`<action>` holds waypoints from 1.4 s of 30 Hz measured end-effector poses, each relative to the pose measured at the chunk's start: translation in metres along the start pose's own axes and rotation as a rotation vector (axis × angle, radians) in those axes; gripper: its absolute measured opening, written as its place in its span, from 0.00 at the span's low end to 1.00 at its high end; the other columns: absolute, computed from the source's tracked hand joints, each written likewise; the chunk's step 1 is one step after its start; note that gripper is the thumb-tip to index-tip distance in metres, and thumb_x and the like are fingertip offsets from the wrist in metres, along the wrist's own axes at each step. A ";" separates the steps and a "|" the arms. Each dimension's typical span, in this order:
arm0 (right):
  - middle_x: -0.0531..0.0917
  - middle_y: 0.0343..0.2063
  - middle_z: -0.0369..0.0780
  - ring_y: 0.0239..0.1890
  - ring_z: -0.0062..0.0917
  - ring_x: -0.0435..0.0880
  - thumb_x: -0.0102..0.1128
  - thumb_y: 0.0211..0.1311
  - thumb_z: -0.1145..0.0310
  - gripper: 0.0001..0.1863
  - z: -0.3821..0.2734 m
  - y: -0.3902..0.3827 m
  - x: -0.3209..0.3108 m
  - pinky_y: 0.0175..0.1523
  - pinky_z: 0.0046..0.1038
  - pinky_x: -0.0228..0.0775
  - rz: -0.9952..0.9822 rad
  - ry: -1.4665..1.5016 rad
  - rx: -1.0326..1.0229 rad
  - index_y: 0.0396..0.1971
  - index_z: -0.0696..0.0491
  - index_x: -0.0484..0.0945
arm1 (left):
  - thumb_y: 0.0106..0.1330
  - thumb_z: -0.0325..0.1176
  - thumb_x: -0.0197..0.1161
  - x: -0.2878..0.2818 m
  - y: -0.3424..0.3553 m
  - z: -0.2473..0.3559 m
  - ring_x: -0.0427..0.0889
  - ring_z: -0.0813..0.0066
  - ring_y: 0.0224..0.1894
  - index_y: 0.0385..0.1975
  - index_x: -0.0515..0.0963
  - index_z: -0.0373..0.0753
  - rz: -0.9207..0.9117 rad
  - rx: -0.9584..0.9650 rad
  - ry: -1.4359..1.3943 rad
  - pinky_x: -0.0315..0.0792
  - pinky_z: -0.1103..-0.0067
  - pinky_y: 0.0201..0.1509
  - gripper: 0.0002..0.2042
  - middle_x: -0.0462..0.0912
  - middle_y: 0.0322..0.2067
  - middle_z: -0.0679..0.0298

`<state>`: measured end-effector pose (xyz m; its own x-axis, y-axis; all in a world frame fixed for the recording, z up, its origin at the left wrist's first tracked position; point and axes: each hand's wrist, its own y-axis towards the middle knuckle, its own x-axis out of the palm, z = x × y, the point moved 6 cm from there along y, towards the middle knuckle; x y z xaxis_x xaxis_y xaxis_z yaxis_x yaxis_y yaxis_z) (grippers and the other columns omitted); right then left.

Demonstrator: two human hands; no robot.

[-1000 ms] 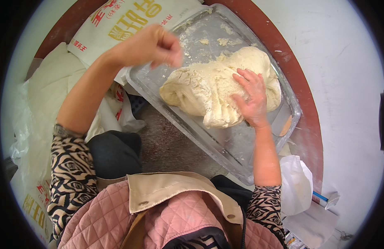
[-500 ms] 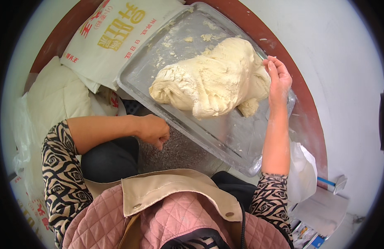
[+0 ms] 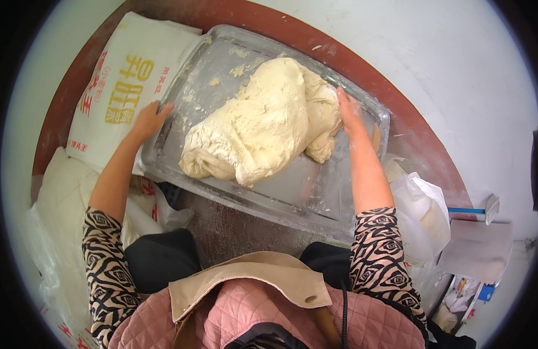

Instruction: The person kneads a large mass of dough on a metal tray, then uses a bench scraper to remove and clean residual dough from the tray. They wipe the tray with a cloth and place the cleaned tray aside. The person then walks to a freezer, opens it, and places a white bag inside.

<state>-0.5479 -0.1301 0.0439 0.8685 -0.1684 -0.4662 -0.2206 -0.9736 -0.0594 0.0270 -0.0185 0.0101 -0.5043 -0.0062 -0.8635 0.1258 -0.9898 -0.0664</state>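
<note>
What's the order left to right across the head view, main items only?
Sack → left grip → dough → right grip → white bag → grey panel. Left out: tray, which spans several of these.

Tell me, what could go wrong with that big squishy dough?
The dough might slump over the near rim of the tray, because its lower left end lies close to that rim. It could stick to the right hand, which looks to be right against its side. And the bits of flour or dough stuck on the tray might get mixed in as lumps.
</note>
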 end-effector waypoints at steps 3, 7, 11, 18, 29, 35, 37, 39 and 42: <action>0.86 0.47 0.43 0.48 0.26 0.82 0.64 0.67 0.44 0.33 0.003 0.008 0.007 0.56 0.31 0.73 -0.104 0.214 0.110 0.54 0.61 0.82 | 0.74 0.47 0.57 0.012 0.007 -0.022 0.79 0.33 0.49 0.48 0.73 0.26 0.115 0.080 -0.055 0.72 0.57 0.52 0.24 0.81 0.43 0.33; 0.87 0.47 0.40 0.44 0.24 0.84 0.68 0.65 0.50 0.26 -0.032 -0.014 0.043 0.50 0.29 0.76 -0.361 0.467 0.110 0.47 0.60 0.85 | 0.74 0.47 0.57 0.015 0.005 -0.029 0.78 0.32 0.50 0.46 0.73 0.26 0.150 0.101 -0.071 0.72 0.57 0.53 0.23 0.80 0.44 0.32; 0.89 0.40 0.41 0.38 0.26 0.87 0.71 0.62 0.53 0.23 -0.096 -0.056 0.060 0.45 0.29 0.77 -0.372 0.160 -0.237 0.43 0.59 0.84 | 0.74 0.47 0.58 0.011 0.010 -0.021 0.79 0.33 0.51 0.49 0.74 0.26 0.143 0.077 -0.033 0.72 0.57 0.54 0.24 0.80 0.45 0.33; 0.84 0.39 0.51 0.41 0.45 0.84 0.67 0.62 0.47 0.27 -0.142 -0.132 0.065 0.46 0.42 0.76 -0.161 -0.399 -0.661 0.41 0.59 0.80 | 0.73 0.47 0.60 0.006 0.018 -0.005 0.80 0.36 0.50 0.50 0.76 0.25 0.074 0.077 -0.010 0.73 0.60 0.54 0.25 0.81 0.45 0.34; 0.78 0.57 0.54 0.56 0.48 0.81 0.71 0.55 0.40 0.41 -0.013 -0.099 -0.130 0.60 0.43 0.74 0.117 -1.027 -0.202 0.60 0.55 0.75 | 0.61 0.40 0.74 -0.048 -0.066 0.055 0.76 0.56 0.28 0.31 0.75 0.35 0.600 0.349 -0.050 0.71 0.66 0.35 0.16 0.75 0.25 0.55; 0.81 0.51 0.56 0.55 0.44 0.83 0.77 0.51 0.50 0.43 0.099 -0.119 -0.149 0.58 0.42 0.74 0.118 -0.803 0.197 0.63 0.57 0.72 | 0.52 0.46 0.76 0.030 -0.217 0.182 0.80 0.61 0.37 0.38 0.80 0.42 -0.428 1.453 0.025 0.77 0.67 0.42 0.19 0.79 0.34 0.63; 0.83 0.48 0.54 0.54 0.41 0.84 0.77 0.50 0.51 0.42 0.106 -0.106 -0.140 0.56 0.39 0.75 0.045 -0.596 0.253 0.62 0.58 0.72 | 0.60 0.41 0.68 0.056 -0.226 0.211 0.80 0.62 0.52 0.50 0.80 0.39 -0.456 1.529 0.014 0.75 0.68 0.58 0.20 0.80 0.50 0.58; 0.84 0.46 0.51 0.52 0.40 0.84 0.78 0.48 0.51 0.42 0.104 -0.093 -0.130 0.55 0.38 0.76 -0.093 -0.373 0.311 0.61 0.58 0.73 | 0.62 0.39 0.63 0.084 -0.229 0.235 0.76 0.62 0.59 0.55 0.78 0.37 -0.376 1.563 0.133 0.71 0.67 0.64 0.22 0.76 0.58 0.57; 0.84 0.48 0.49 0.50 0.38 0.84 0.79 0.47 0.50 0.40 0.086 -0.085 -0.118 0.55 0.36 0.75 -0.160 -0.483 0.291 0.57 0.58 0.75 | 0.65 0.35 0.57 0.107 -0.229 0.249 0.73 0.61 0.64 0.58 0.77 0.36 -0.355 1.529 0.208 0.67 0.66 0.70 0.22 0.74 0.63 0.56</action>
<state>-0.6700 -0.0143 0.0279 0.6153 0.1336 -0.7769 -0.2752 -0.8871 -0.3705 -0.2685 0.1720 0.0573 -0.1826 0.1384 -0.9734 -0.9766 -0.1397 0.1634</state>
